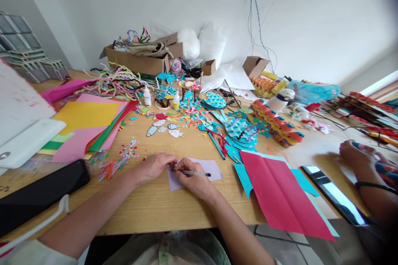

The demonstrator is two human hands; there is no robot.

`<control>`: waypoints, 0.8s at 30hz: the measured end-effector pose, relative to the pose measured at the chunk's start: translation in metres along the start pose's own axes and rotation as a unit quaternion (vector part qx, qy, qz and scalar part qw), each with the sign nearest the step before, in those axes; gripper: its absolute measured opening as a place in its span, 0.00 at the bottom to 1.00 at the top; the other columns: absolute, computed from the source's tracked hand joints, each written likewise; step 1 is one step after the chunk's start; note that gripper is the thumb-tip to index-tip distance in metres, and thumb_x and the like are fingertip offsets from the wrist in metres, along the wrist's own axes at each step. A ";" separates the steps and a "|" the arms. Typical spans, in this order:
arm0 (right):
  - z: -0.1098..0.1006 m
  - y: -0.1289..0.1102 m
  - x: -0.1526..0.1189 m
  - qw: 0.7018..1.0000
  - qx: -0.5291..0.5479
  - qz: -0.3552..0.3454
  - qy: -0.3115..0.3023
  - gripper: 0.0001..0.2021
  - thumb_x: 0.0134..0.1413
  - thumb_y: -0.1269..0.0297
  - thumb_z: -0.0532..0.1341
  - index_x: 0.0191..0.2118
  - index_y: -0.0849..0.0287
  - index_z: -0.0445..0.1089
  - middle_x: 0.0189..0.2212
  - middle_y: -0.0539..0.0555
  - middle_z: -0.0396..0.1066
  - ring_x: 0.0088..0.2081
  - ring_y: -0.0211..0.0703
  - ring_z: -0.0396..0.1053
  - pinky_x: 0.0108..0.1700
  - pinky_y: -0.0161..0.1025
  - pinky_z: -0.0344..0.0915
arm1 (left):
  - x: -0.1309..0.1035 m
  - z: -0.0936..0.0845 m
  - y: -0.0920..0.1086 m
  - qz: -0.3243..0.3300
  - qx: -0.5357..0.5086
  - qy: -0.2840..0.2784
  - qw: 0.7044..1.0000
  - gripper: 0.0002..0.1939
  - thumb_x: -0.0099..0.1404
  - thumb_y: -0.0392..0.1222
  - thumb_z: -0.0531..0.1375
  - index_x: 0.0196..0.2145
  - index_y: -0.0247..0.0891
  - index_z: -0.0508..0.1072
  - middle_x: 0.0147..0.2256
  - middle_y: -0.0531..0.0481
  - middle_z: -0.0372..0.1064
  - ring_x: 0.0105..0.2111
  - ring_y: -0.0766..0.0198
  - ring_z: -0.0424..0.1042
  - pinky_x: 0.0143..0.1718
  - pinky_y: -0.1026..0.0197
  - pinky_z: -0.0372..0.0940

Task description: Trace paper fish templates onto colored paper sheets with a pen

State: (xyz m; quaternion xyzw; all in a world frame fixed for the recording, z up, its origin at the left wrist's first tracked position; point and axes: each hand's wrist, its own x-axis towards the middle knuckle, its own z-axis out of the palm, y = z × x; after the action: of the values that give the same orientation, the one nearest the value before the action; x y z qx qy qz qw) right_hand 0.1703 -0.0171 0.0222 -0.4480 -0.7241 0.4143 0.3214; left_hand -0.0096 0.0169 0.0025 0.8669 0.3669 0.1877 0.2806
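A small piece of lilac paper [214,169] lies on the table in front of me. My right hand [192,178] is closed around a clear-barrelled pen [199,173], its tip down at the paper's left part. My left hand [158,166] is at the paper's upper left edge, fingers bent together and holding it down; the fingertips are partly hidden. Just beyond my hands lie several small paper fish [175,133] with drawn outlines. Paper scraps [129,151] are scattered left of my left hand.
Left are coloured sheets [90,116] and a black phone [43,198]. Glue bottles [147,96] and blue paper fish crafts [241,130] stand farther back. A folded red sheet [280,190] and another phone [334,194] lie right, near another person's hand [357,155].
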 end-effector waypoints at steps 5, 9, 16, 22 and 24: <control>0.004 -0.003 -0.001 1.000 -0.026 0.004 0.012 0.04 0.45 0.72 0.55 0.27 0.60 0.66 0.21 0.45 0.64 0.22 0.31 0.58 0.25 0.28 0.56 | 0.002 -0.002 0.002 -0.002 -0.003 0.000 1.000 0.09 0.62 0.32 0.49 0.31 0.37 0.69 0.29 0.52 0.68 0.32 0.65 0.66 0.34 0.64 0.60; 0.006 -0.006 0.000 0.999 -0.034 0.010 0.015 0.04 0.45 0.72 0.55 0.26 0.60 0.66 0.20 0.46 0.65 0.22 0.31 0.58 0.25 0.29 0.56 | 0.001 -0.003 0.004 -0.004 -0.009 0.002 1.000 0.09 0.61 0.30 0.49 0.32 0.37 0.69 0.30 0.52 0.68 0.33 0.65 0.66 0.36 0.64 0.60; 0.009 -0.003 0.000 0.998 -0.056 0.015 0.024 0.04 0.45 0.72 0.55 0.27 0.60 0.66 0.20 0.46 0.65 0.22 0.32 0.59 0.25 0.29 0.56 | -0.001 -0.002 0.004 -0.011 -0.003 0.008 1.000 0.09 0.61 0.30 0.50 0.33 0.37 0.68 0.31 0.53 0.67 0.33 0.65 0.66 0.36 0.64 0.60; 0.011 -0.001 0.000 0.997 -0.068 0.008 0.027 0.04 0.46 0.71 0.55 0.27 0.59 0.66 0.20 0.47 0.66 0.22 0.33 0.60 0.25 0.29 0.56 | -0.001 -0.002 0.005 -0.014 0.002 0.004 1.000 0.09 0.60 0.30 0.51 0.34 0.38 0.69 0.32 0.52 0.68 0.35 0.65 0.67 0.38 0.63 0.60; 0.011 -0.002 0.000 0.997 -0.074 0.007 0.027 0.04 0.46 0.71 0.55 0.27 0.59 0.66 0.20 0.47 0.66 0.22 0.33 0.60 0.25 0.29 0.56 | -0.001 -0.002 0.005 -0.015 0.004 0.002 1.000 0.09 0.60 0.30 0.51 0.34 0.38 0.69 0.32 0.52 0.68 0.35 0.64 0.67 0.38 0.63 0.60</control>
State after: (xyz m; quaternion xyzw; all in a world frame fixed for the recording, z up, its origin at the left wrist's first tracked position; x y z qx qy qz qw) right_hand 0.1605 -0.0208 0.0187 -0.4870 -0.7405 0.3493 0.3040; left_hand -0.0084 0.0144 0.0070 0.8618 0.3811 0.1841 0.2795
